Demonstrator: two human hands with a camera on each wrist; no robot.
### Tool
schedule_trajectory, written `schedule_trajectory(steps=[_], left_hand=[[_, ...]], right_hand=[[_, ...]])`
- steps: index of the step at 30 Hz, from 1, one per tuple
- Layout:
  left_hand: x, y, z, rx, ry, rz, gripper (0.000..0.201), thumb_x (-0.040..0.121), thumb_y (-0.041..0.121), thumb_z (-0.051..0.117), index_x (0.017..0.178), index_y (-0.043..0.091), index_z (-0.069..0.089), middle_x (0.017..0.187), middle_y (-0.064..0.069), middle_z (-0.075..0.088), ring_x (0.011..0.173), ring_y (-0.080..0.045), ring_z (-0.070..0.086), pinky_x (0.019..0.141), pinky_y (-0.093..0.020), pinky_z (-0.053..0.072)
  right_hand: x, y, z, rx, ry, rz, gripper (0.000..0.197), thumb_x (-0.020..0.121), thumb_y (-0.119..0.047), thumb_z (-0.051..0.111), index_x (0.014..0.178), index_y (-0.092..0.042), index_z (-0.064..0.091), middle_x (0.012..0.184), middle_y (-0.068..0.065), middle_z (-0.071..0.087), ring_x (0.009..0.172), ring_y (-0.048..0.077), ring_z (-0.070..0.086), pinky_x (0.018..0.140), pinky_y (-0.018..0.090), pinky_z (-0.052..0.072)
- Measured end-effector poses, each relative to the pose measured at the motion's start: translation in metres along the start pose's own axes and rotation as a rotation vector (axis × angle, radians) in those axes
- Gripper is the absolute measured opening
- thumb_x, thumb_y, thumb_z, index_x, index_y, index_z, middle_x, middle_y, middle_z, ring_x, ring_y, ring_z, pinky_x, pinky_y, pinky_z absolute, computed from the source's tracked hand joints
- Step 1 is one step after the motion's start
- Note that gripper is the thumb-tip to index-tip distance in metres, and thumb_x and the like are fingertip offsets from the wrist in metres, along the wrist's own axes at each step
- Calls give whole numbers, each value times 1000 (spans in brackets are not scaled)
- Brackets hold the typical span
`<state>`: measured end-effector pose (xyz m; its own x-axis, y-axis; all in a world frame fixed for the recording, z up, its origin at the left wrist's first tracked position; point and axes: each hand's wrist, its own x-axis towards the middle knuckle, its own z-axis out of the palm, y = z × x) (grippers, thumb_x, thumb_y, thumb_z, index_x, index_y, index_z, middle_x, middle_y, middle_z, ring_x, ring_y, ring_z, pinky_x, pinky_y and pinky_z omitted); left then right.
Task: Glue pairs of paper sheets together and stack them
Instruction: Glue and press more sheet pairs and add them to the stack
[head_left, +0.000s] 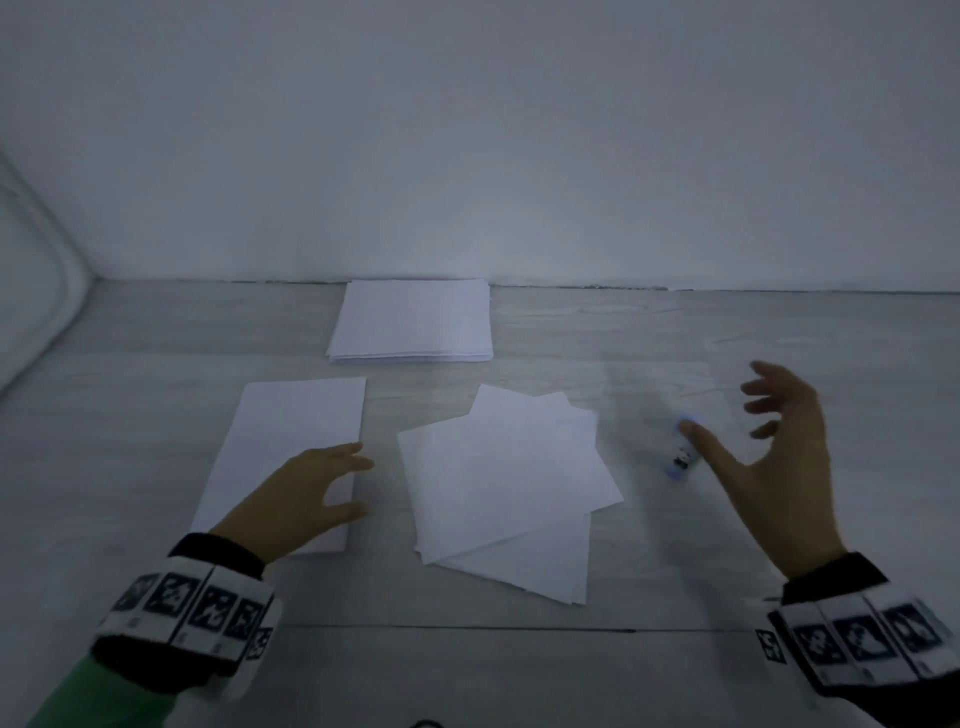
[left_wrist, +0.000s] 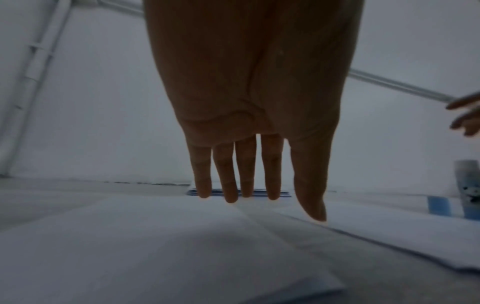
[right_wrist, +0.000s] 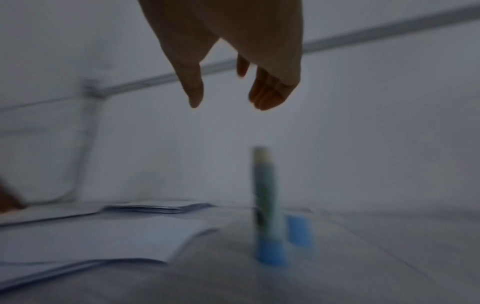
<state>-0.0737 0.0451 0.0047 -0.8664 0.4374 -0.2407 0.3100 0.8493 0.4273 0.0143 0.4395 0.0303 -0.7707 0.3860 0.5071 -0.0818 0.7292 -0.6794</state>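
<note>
Reaching for the upright blue-based glue stick (right_wrist: 267, 207), you keep your right hand (head_left: 779, 457) spread and empty above it; close on its middle so it does not tip. Your left hand (head_left: 306, 493) lies flat on the white paper sheet (head_left: 291, 431). I see a small picture on the label; no writing is readable.

Dim bluish light throughout; right wrist view motion-blurred, edges warped.
</note>
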Motion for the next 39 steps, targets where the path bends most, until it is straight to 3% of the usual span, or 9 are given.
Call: schedule_trajectory(steps=[4,7,11,19,25,31,35,37,39], left_hand=[[-16,-19,2,66,-110,-74,67,79,43,70,138,31,39,154,8,21,138,-9,22,107,-15,16],[-19,-22,4,80,-172,-59,77,74,45,73,140,31,36,155,7,16,139,-9,16,110,-18,15],[-18,-23,2,65,-156,-65,66,78,40,72,137,27,43,153,7,23,138,-9,22,109,-17,16],[-16,-27,-9,-75,15,-135,29,93,22,56,117,8,64,130,-2,58,118,-13,53,98,-15,37],[-34,-6,-55,-44,516,-111,20,96,18,49,83,5,56,73,-10,62,67,-23,57,63,-22,41],[-57,53,-124,-93,666,187,17,97,30,46,84,23,54,70,8,59,65,-1,51,60,-9,35],[-58,76,-142,-385,598,309,16,94,36,48,86,24,58,83,4,65,77,-12,58,74,-26,46],[-50,78,-141,-579,592,307,14,93,33,52,82,25,58,81,-4,65,78,-24,58,76,-42,49],[-39,73,-132,-770,625,227,16,95,26,53,79,27,58,78,-2,65,75,-18,57,71,-40,49]], right_hand=[[-10,-46,38,-85,-378,-363,25,80,1,68,103,-7,64,101,5,62,95,19,50,82,22,35],[-15,-65,76,-153,-808,-320,25,90,-4,53,112,-12,62,114,3,61,108,19,50,87,18,34],[-17,-70,112,-405,-1040,-293,35,95,-15,39,127,-21,50,123,-1,57,112,15,49,88,23,38],[-17,-72,123,-548,-1077,-345,37,94,-20,39,130,-28,46,112,0,61,98,17,55,68,23,29],[-15,-75,119,-481,-1065,-294,38,96,-32,42,134,-30,41,119,-3,58,106,14,54,79,24,41],[10,-87,123,165,-766,10,84,72,-46,71,142,-29,28,122,-8,43,114,12,44,96,28,39],[34,-91,123,518,-778,301,113,52,-52,78,143,-44,12,129,-12,38,116,9,44,89,25,37],[38,-89,120,649,-830,372,104,53,-51,79,140,-43,22,129,-13,44,112,5,51,89,25,41],[40,-82,116,777,-837,407,70,61,-45,76,125,-27,55,125,-8,59,107,12,61,97,37,45]])
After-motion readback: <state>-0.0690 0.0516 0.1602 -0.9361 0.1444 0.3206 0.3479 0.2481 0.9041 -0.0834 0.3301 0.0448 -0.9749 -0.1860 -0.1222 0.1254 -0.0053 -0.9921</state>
